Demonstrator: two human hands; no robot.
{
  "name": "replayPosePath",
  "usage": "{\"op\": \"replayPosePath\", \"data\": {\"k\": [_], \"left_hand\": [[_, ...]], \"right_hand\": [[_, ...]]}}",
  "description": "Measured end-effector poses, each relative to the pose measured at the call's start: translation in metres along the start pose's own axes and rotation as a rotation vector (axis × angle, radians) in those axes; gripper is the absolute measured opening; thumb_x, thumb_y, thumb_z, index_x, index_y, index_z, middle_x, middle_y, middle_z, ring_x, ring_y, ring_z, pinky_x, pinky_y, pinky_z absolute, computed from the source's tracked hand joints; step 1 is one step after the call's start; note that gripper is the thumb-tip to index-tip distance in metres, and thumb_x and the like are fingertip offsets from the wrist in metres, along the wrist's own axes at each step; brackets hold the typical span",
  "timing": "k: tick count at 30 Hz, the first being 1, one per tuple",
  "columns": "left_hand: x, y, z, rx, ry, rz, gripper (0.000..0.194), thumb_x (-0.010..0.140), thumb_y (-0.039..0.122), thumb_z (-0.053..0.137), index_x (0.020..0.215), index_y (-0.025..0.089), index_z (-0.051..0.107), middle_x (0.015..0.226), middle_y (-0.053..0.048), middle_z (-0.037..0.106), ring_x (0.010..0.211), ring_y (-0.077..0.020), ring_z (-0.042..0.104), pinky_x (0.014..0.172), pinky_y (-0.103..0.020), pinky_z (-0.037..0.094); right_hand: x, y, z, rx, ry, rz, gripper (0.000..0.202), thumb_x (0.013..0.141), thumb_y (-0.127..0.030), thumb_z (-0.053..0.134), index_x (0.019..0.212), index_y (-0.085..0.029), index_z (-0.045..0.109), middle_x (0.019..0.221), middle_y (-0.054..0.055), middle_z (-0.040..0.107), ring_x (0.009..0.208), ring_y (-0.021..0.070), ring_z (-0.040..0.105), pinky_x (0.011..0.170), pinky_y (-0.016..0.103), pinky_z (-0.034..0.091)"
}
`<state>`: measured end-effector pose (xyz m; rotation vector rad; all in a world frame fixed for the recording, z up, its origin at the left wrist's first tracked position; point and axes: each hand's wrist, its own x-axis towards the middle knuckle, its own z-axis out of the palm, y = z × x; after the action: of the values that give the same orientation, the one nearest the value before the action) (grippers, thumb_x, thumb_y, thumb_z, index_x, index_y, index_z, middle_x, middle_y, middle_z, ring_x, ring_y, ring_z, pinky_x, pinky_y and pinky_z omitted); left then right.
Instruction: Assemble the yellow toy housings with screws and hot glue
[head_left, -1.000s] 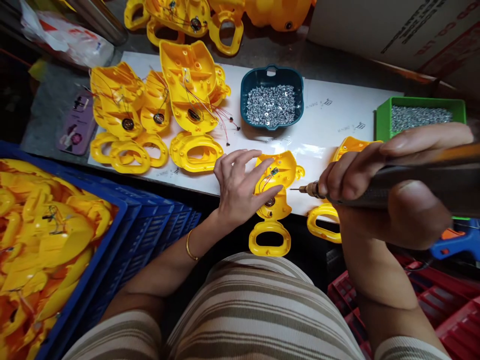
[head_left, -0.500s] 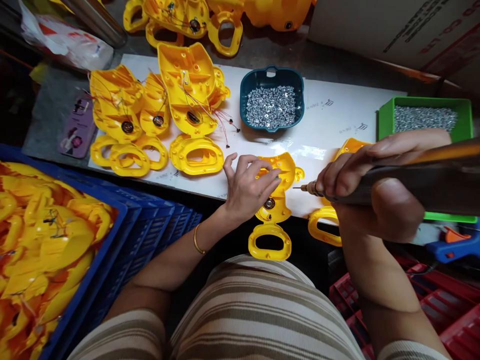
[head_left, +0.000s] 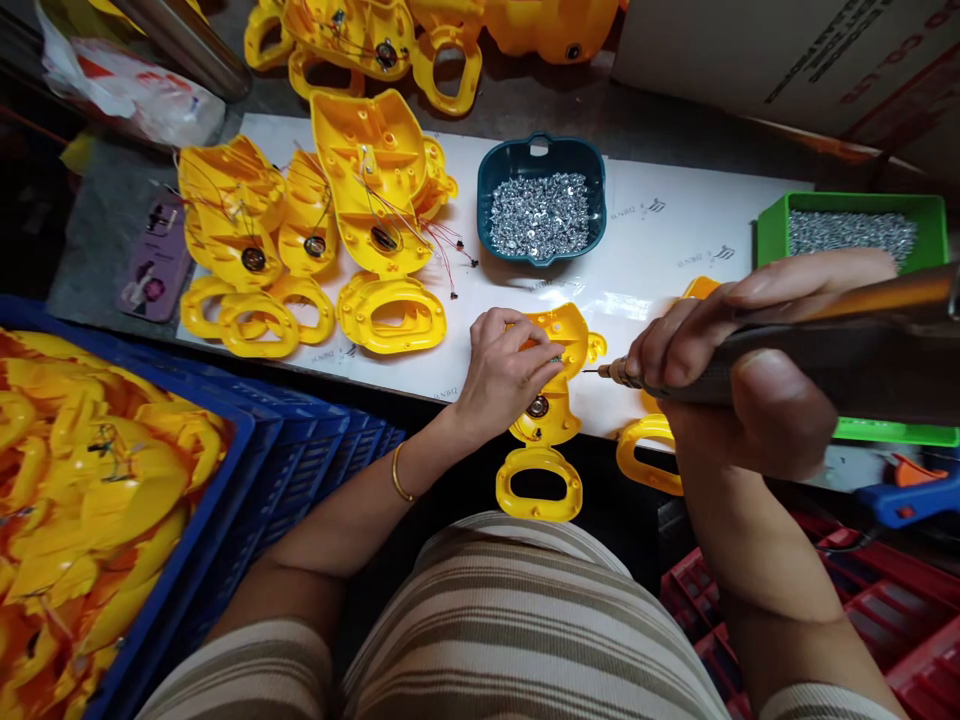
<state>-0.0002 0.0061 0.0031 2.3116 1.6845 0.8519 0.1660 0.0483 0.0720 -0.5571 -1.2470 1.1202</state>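
A yellow plastic shell point(head_left: 564, 415) with a round speaker and an oval handle lies at the front edge of the white-covered table. Over its upper left part, my left hand point(head_left: 504, 370) has its fingers curled together; a small dark green piece shows at the fingertips, too small to name. My right hand point(head_left: 720, 350) is wrapped round a dark power screwdriver point(head_left: 847, 360). The screwdriver's thin bit points left, just right of the shell and apart from it. Another yellow shell point(head_left: 651, 450) lies partly hidden beneath my right hand.
Behind the shell stands a dark teal bowl point(head_left: 489, 235) of small silver screws. A green tray point(head_left: 930, 240) of screws is at the right. More yellow shells point(head_left: 382, 180) with wires lie at the left. A blue crate point(head_left: 217, 480) full of yellow parts stands at lower left.
My left hand's fingers have drawn together over the shell, after being more spread. My right hand and the screwdriver have shifted very slightly left.
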Motion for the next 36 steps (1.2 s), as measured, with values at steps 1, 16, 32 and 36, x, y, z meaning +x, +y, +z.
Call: {"op": "replayPosePath", "data": {"k": [1, 16, 32, 36], "left_hand": [[0.000, 0.000, 0.000, -0.004, 0.005, -0.013, 0.012, 0.089, 0.032, 0.067, 0.095, 0.026, 0.075, 0.094, -0.004, 0.070, 0.103, -0.0239, 0.048, 0.090, -0.042, 0.034], [0.008, 0.004, -0.001, 0.002, -0.101, -0.092, 0.014, 0.085, 0.040, 0.071, 0.093, 0.029, 0.076, 0.095, -0.003, 0.068, 0.104, -0.0246, 0.047, 0.087, -0.043, 0.029], [0.024, 0.009, -0.010, 0.020, -0.235, -0.090, 0.008, 0.082, 0.032, 0.075, 0.089, 0.028, 0.076, 0.093, -0.003, 0.068, 0.104, -0.0267, 0.048, 0.088, -0.047, 0.027], [0.025, 0.009, -0.011, 0.014, -0.247, -0.093, 0.008, 0.082, 0.032, 0.075, 0.088, 0.029, 0.077, 0.093, -0.003, 0.067, 0.104, -0.0266, 0.048, 0.089, -0.048, 0.027]], "right_hand": [[0.001, 0.000, 0.001, 0.009, 0.001, -0.013, 0.018, 0.079, -0.041, 0.072, 0.094, -0.036, 0.063, 0.049, -0.006, 0.048, 0.037, 0.0154, 0.045, 0.040, 0.032, 0.042], [0.012, 0.028, 0.010, 0.048, -0.010, -0.081, 0.018, 0.079, -0.041, 0.071, 0.097, -0.037, 0.066, 0.053, -0.006, 0.050, 0.038, 0.0151, 0.043, 0.036, 0.031, 0.035], [0.009, 0.037, 0.006, -0.003, -0.031, -0.075, 0.022, 0.081, -0.046, 0.069, 0.100, -0.037, 0.061, 0.051, -0.006, 0.044, 0.037, 0.0148, 0.039, 0.041, 0.030, 0.034], [0.011, 0.042, 0.009, -0.008, -0.021, -0.172, 0.023, 0.081, -0.049, 0.068, 0.100, -0.038, 0.059, 0.045, -0.009, 0.033, 0.033, 0.0137, 0.028, 0.041, 0.031, 0.033]]}}
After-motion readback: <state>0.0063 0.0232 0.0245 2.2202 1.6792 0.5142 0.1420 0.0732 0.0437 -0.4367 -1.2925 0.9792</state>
